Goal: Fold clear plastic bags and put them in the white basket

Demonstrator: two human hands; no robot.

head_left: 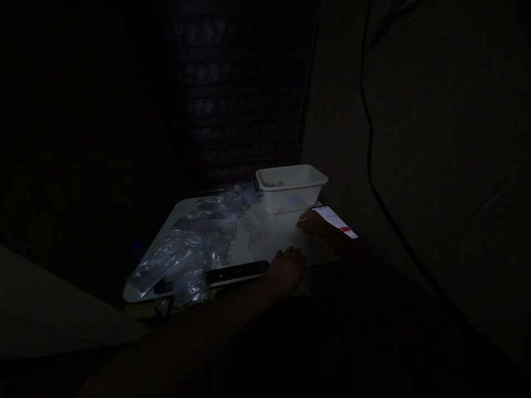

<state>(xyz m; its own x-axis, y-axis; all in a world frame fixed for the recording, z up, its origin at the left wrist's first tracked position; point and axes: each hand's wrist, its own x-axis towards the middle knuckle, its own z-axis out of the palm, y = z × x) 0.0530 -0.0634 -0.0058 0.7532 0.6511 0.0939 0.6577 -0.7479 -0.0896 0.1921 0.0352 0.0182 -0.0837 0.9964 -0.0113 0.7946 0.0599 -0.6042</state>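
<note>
The picture is very dark. My left hand point(288, 268) lies at the near edge of a white tabletop point(244, 251), fingers stretched forward and slightly bent, nothing seen in them. Farther back, my right hand point(311, 222) is low over the table beside a lit phone point(335, 222); its thumb and fingers are drawn together, and whatever may be between them is too dim to make out. Just behind it stands a white plastic tub point(292, 198) with something pale and unclear inside. Many clear plastic bags point(186, 237) lie heaped along the left side of the table.
A long dark bar point(238, 272) runs along the table's near edge, left of my left hand. To the right, a dark cable point(370, 143) hangs down the wall. A dim, ridged dark surface point(244, 110) rises behind the table.
</note>
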